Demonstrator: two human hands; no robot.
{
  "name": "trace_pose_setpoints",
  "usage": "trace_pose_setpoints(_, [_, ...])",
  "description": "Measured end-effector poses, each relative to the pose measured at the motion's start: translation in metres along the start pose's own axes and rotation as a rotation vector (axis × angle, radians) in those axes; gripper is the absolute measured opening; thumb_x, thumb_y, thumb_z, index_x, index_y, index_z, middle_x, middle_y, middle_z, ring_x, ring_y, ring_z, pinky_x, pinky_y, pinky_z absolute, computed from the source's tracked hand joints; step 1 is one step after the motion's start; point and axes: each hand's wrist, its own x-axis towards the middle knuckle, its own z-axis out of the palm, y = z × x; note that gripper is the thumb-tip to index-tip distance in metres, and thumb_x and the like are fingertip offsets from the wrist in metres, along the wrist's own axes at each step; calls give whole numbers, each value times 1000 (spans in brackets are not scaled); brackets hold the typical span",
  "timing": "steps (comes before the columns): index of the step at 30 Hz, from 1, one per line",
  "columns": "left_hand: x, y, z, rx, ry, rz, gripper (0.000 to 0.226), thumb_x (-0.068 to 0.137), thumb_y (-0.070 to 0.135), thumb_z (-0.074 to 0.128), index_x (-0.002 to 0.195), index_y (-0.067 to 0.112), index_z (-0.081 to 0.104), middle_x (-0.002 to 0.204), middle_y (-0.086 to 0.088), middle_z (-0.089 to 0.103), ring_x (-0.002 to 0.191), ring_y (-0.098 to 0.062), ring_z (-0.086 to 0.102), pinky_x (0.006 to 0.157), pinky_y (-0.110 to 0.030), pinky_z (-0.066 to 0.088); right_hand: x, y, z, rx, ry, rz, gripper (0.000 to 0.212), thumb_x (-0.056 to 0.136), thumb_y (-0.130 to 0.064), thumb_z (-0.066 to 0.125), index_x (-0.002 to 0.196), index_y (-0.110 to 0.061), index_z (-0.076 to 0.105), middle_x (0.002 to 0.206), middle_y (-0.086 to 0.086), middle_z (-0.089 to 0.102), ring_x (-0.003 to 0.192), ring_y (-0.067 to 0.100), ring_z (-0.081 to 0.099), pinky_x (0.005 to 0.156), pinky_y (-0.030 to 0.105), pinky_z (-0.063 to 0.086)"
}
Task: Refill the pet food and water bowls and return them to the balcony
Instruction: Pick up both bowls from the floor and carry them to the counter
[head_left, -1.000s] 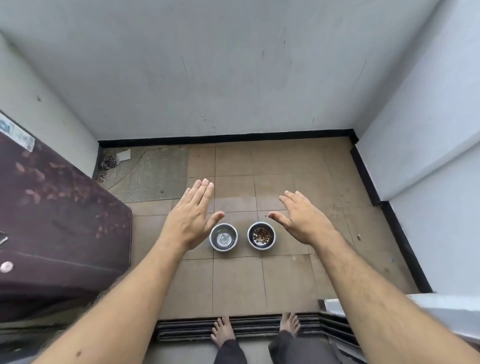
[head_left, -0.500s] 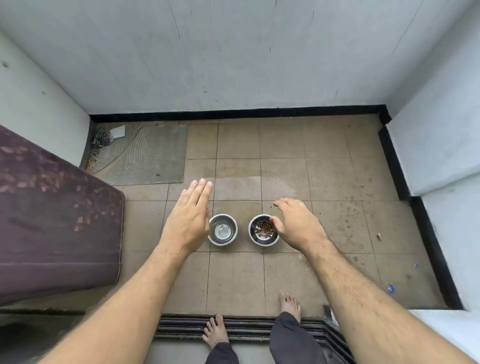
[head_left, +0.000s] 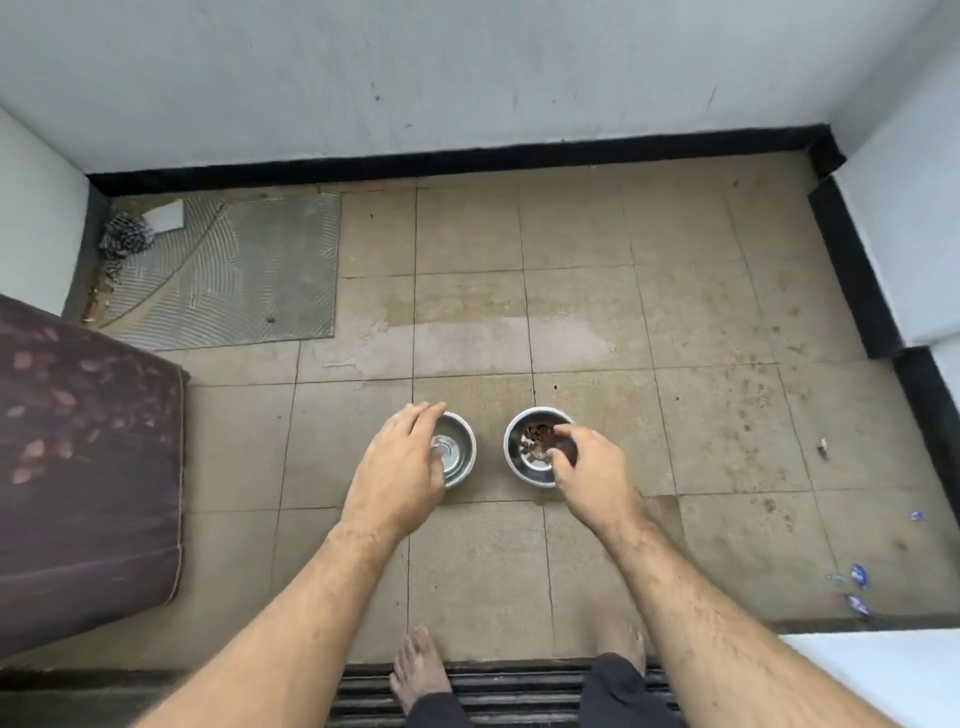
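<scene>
Head view puts both of my bare hands over the two small round stainless-steel bowls that sit side by side on the tan tiled balcony floor (head_left: 727, 322). My left hand (head_left: 400, 467) covers the near-left rim of the left steel bowl (head_left: 457, 447), which looks empty or holds only clear water; its fingers (head_left: 423, 415) are loosely curved over the rim, and I cannot tell whether they have closed on it. My right hand (head_left: 592, 475) is at the near-right rim of the right steel bowl with brown kibble (head_left: 535, 441), thumb and forefinger curled in at the edge, apparently pinching it. My worry is the one-sided hold: I judge a thin rim gripped from one side could tilt as it rises, spilling kibble or leftover water across the tiles. Smooth metal may also slip. A pale wet-looking patch (head_left: 467, 338) lies just beyond the bowls, and my bare feet (head_left: 418, 670) stand at the dark ridged door track (head_left: 498, 691), so slipping is possible.
</scene>
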Motion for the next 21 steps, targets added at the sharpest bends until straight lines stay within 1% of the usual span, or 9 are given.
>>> trace_pose_setpoints(2, [3,-19,30,-4,-56,-11,56,98,16,53,152,16,38,153,-3,43,148,-21,28,122,-36,24,5,18,31,67,6,80,40,101,-25,61,139,-15,62,139,6,64,128,23,58,109,32,42])
trace_pose_setpoints(6, [14,-57,84,57,-148,23,57,97,19,54,152,16,38,154,-4,42,147,-21,28,122,-36,24,22,48,86,134,-13,171,40,101,-25,61,140,-15,61,141,5,62,128,22,58,107,32,44])
trace_pose_setpoints(10, [22,-86,133,67,-186,21,56,97,19,54,151,17,39,152,-3,44,146,-22,29,122,-39,26,48,70,125,192,11,216,40,102,-27,61,141,-17,60,137,4,65,114,18,61,97,27,44])
trace_pose_setpoints(14, [22,-102,176,30,-223,-44,56,98,22,53,152,18,37,152,-2,42,147,-19,26,122,-41,25,71,89,152,231,42,267,38,102,-30,63,138,-22,62,135,5,65,121,21,59,90,26,39])
trace_pose_setpoints(16, [22,-106,193,47,-243,-43,57,99,23,52,153,15,35,154,-3,41,148,-20,25,122,-40,24,80,96,161,216,60,272,37,102,-30,63,138,-22,62,134,5,66,121,21,59,94,27,41])
trace_pose_setpoints(18, [22,-111,210,91,-270,5,60,99,24,52,154,14,33,156,-3,38,149,-20,23,124,-37,21,85,104,168,183,62,259,37,102,-28,63,138,-20,61,133,6,67,119,22,62,101,34,50])
trace_pose_setpoints(19, [22,-113,216,109,-282,25,61,99,25,51,155,14,32,157,-3,37,150,-20,22,124,-36,19,88,108,173,168,61,252,38,102,-28,63,139,-20,61,133,6,66,119,22,63,103,38,52])
trace_pose_setpoints(20, [23,-114,221,117,-289,33,61,99,25,51,155,14,31,159,-3,35,150,-20,22,124,-35,17,91,113,176,162,65,248,37,102,-28,63,138,-20,61,133,6,66,118,22,63,103,40,53])
trace_pose_setpoints(21, [25,-116,225,114,-288,31,61,99,26,51,155,14,30,159,-3,35,150,-20,22,125,-34,16,94,117,178,168,76,251,37,102,-27,63,138,-20,61,134,6,65,119,22,62,102,37,52])
